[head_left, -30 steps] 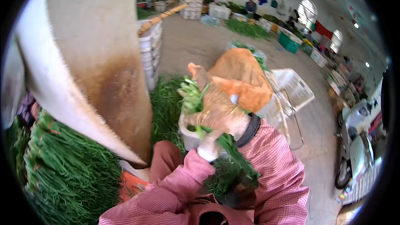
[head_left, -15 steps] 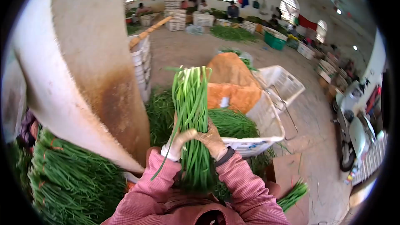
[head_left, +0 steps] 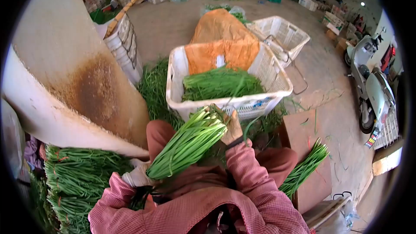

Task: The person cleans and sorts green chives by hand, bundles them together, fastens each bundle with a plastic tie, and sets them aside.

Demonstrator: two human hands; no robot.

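Observation:
A bunch of green chives lies slanted above my lap, its pale stem ends toward the upper right. My left hand, in a pale glove, grips the leafy end at the lower left; the bunch hides part of the fingers. At the stem ends my right hand is closed against the bunch, and a few loose strands show beside it, one blurred. Just beyond stands a white plastic crate with more chives and an orange cloth over its far side.
Tied bundles of chives are stacked at my left below a stained pillar. One tied bundle lies on a brown board at my right. Beyond are another white crate, stacked crates and a scooter.
The bunch has gone from upright before me to slanted and lower. My left hand has moved down and left to the leafy end, my right hand to the stem ends. The view has tilted down.

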